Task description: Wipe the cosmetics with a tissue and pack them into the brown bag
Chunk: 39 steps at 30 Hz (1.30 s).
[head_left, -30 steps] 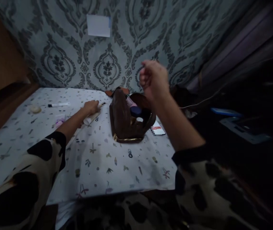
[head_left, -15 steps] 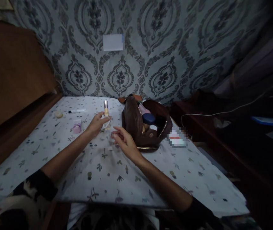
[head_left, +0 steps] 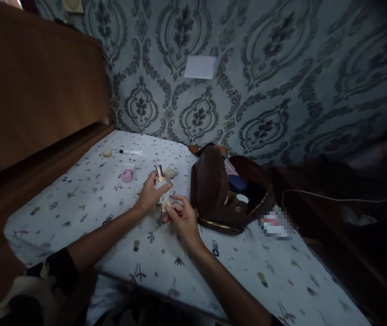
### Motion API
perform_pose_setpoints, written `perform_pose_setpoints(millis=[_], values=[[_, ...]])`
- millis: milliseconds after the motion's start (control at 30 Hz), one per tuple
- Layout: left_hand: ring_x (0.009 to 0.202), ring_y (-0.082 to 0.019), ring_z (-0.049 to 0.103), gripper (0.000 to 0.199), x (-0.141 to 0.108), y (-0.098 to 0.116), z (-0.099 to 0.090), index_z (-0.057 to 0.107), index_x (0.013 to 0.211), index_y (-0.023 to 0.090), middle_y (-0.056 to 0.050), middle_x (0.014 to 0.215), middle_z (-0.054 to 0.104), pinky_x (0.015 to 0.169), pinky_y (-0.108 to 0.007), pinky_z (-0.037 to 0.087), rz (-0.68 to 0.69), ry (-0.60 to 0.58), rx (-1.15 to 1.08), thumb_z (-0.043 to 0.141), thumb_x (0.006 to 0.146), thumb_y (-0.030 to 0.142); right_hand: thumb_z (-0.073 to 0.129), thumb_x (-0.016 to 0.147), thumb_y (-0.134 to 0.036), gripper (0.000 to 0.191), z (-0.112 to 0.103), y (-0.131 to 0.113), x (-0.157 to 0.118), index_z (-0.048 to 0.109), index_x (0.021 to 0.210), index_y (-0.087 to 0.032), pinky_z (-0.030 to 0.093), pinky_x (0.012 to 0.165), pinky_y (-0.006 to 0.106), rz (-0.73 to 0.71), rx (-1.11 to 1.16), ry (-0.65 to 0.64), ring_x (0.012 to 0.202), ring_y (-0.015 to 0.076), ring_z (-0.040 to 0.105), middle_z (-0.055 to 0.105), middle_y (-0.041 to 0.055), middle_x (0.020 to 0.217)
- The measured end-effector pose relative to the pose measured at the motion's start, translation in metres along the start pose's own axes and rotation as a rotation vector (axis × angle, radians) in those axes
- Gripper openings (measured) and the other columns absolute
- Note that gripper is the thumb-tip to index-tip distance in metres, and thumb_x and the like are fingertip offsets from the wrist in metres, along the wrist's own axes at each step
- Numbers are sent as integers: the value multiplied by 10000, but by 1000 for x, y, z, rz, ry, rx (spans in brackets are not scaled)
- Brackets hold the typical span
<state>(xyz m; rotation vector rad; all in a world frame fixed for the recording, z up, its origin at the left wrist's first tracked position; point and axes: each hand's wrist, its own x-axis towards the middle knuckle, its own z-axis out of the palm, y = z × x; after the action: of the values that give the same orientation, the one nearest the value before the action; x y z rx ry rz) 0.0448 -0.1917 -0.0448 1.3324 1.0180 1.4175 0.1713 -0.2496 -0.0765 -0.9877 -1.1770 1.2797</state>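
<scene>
My left hand (head_left: 152,192) is closed around a small cosmetic bottle (head_left: 160,173) with a shiny silver cap and a gold collar; its whitish body is partly hidden by my fingers. Just below, my right hand (head_left: 182,219) pinches a small pale yellow piece (head_left: 165,206) between thumb and fingers at the bottle's lower end. Whether that piece belongs to the bottle I cannot tell. A beige object (head_left: 171,173) shows right behind the bottle. To the right of both hands stands an open brown handbag (head_left: 209,190) holding a dark blue item (head_left: 237,184) and other things.
On the patterned tablecloth (head_left: 88,235) at left lie a pink-and-white tube (head_left: 128,173), a slim white tube with a black end (head_left: 131,152) and a round pale item (head_left: 107,152). A blurred-out packet (head_left: 275,223) lies right of the bag. A wooden cabinet (head_left: 44,86) borders the left.
The view has turned and shifted so things sit further right. My right hand, earlier apart with loose fingers, has closed at the lower end of the bottle, which my left hand still holds.
</scene>
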Motion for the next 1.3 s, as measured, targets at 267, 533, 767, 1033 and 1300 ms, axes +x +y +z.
perform_pose_setpoints(millis=[267, 533, 767, 1033, 1300], values=[[714, -131, 542, 229, 14, -2, -21, 631, 878, 192, 15, 790, 581, 638, -214, 422, -35, 294, -156, 690, 705, 330, 742, 754, -400, 295, 4, -1, -10, 589, 888, -186, 396, 470, 200, 74, 22, -115, 465, 91, 535, 614, -55, 549], [448, -103, 453, 142, 15, 2, -23, 633, 799, 172, 40, 508, 525, 432, -191, 335, -145, 172, -374, 568, 739, 282, 876, 629, -227, 364, -2, -6, -9, 629, 883, -138, 403, 448, 102, 514, 514, -188, 486, 33, 526, 672, 15, 638], [422, -81, 468, 316, 10, 6, -21, 610, 860, 158, 50, 530, 535, 422, -181, 377, -273, 58, -564, 596, 868, 473, 839, 689, -157, 270, -1, -5, -10, 626, 856, -143, 421, 422, 67, 567, 637, -200, 462, 19, 518, 674, 13, 632], [491, -93, 540, 592, -18, 0, -1, 566, 1030, 170, 19, 712, 640, 457, -201, 409, -295, -325, -345, 841, 635, 514, 914, 570, -183, 402, 1, 3, -2, 595, 813, -155, 526, 506, 118, 452, 670, -40, 527, 63, 638, 692, -14, 684], [613, -122, 478, 347, -10, -2, -13, 585, 914, 173, 28, 691, 513, 587, -237, 381, 22, -200, 116, 600, 861, 516, 798, 724, -416, 422, -1, -9, -13, 588, 1032, -219, 479, 514, 202, 215, 268, 6, 660, 122, 660, 651, -4, 889]])
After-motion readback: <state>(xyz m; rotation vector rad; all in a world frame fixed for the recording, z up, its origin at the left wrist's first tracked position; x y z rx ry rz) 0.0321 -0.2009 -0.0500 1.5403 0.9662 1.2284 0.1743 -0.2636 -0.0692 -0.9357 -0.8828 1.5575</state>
